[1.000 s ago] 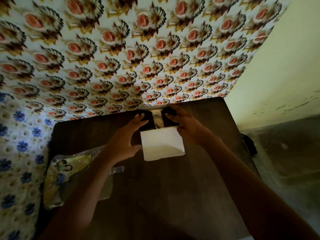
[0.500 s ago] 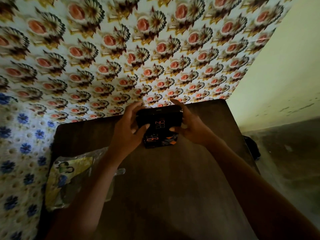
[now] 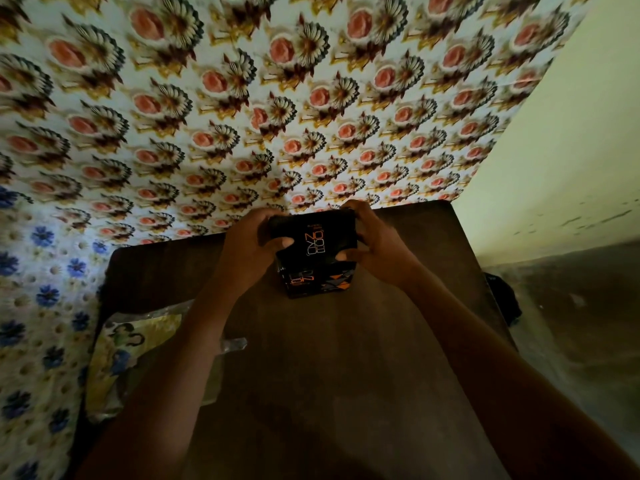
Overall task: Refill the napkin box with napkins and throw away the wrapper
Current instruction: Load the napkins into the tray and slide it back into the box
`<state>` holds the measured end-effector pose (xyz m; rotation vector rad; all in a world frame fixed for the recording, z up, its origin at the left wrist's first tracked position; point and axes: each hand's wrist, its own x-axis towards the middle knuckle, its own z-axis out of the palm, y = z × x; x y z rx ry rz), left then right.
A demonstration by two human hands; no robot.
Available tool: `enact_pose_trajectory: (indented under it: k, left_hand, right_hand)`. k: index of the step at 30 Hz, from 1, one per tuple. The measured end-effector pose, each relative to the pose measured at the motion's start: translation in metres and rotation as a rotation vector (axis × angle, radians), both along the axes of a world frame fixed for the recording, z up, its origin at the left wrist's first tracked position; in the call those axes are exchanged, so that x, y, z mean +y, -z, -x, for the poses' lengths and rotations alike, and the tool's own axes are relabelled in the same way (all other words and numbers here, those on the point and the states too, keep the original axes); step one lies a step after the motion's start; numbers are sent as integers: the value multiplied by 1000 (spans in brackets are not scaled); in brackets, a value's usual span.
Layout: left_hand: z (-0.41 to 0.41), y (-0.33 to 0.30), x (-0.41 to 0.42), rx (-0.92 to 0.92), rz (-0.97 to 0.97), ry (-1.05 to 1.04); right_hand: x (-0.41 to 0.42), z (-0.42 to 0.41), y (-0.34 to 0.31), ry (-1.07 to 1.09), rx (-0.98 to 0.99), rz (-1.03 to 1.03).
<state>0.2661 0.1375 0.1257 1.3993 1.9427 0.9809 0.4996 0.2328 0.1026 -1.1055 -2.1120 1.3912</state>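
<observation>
Both hands on the napkin box [image 3: 313, 251].
My left hand [image 3: 250, 244] and right hand [image 3: 375, 244] grip its sides on the surface [image 3: 346, 375]; the wrapper [image 3: 135, 355] lies near-left.

bare table [image 3: 346, 375] near side, wrapper [image 3: 138, 355] left, wall [image 3: 277, 116] behind

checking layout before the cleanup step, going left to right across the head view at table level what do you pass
wrapper → left hand → napkin box → right hand → bare right part of the table
</observation>
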Motion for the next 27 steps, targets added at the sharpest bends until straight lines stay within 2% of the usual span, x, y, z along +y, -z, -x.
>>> enact_pose_trajectory:
  k: [3, 7, 14, 18, 21, 25, 27]
  left_hand:
    - [4, -2, 12, -33, 115, -18]
    - [4, -5, 21, -112, 224, -44]
    - [8, 11, 22, -96, 193, -110]
    - [8, 18, 18, -266, 288, -108]
    - [4, 20, 13, -316, 250, -125]
    - [-19, 18, 1, -337, 99, -178]
    - [-29, 21, -4, -467, 20, -172]
  right_hand:
    - [9, 3, 1, 6, -73, -21]
    - [16, 3, -2, -30, -72, 86]
    - [19, 5, -10, -60, -106, 214]
    - [20, 8, -6, -87, -176, 143]
    - [19, 11, -1, -109, -258, 76]
    - [11, -12, 2, -7, -119, 156]
    - [6, -34, 5, 105, -76, 135]
